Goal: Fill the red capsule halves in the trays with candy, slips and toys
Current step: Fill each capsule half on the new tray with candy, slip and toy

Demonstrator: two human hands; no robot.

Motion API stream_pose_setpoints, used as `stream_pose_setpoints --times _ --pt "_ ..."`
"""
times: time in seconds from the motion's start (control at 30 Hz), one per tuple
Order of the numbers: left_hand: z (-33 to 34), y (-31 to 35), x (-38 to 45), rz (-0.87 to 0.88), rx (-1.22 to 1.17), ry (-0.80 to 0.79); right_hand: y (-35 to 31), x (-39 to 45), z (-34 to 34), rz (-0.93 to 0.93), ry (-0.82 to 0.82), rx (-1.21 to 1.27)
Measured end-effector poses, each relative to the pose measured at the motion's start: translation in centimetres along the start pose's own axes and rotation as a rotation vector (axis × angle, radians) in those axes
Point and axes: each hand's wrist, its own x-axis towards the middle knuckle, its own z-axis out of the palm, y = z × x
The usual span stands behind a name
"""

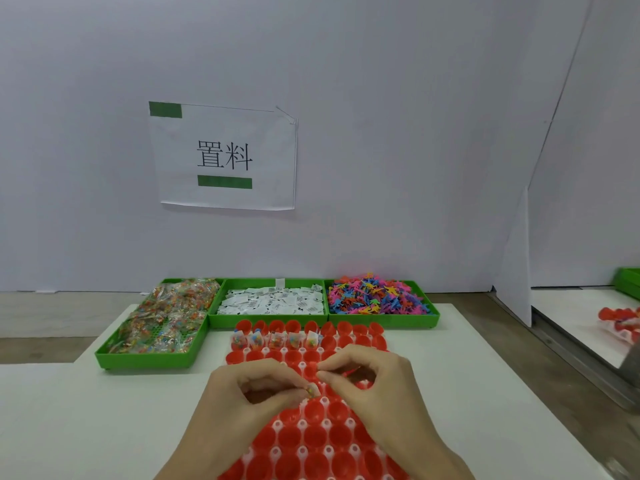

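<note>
Two hands met over the near-middle of the tray of red capsule halves (313, 441). Left hand (256, 393) pinched a small candy packet (312, 389); right hand (367, 379) pinched its far edge, fingertips curled. Five filled halves (275, 339) sat in a far row, just beyond the hands. Farther off lay green bins of candy (162, 320) at left, slips (273, 301) centre, toys (375, 296) right.

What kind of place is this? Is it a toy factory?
Probably a small packing station in a workshop. Three green bins hold bulk candy packets, printed slips and plastic toys; a tray of red capsule halves lies in front, and a paper sign is taped to the plain partition wall.
</note>
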Motion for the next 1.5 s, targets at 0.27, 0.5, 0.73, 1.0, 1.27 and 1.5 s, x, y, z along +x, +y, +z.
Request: stream_pose_setpoints --times 0.27,0.5,0.73,1.0,1.27,1.5 --pt "1.0 1.5 2.3 0.091 0.148 0.049 0.5 0.9 -1.5 0.051 -0.128 0.151" --pt "2.2 2.4 7.7 0.19 0.253 0.041 1.1 6.2 -4.2 0.082 -0.195 0.163" --pt "2.5 1.2 12.4 0.124 0.173 -0.091 4.0 9.5 -5.7 0.134 -0.19 0.089" --pt "3.0 -2.9 15.7 0.182 1.018 -0.307 7.4 10.2 -6.5 0.181 -0.057 -0.01" --pt "4.7 -3.9 15.7 0.256 1.124 -0.319 7.5 10.6 -6.7 0.166 -0.05 0.011" --pt "2.7 -3.4 15.7 0.172 0.893 -0.231 7.8 10.4 -4.5 0.152 -0.085 -0.01"
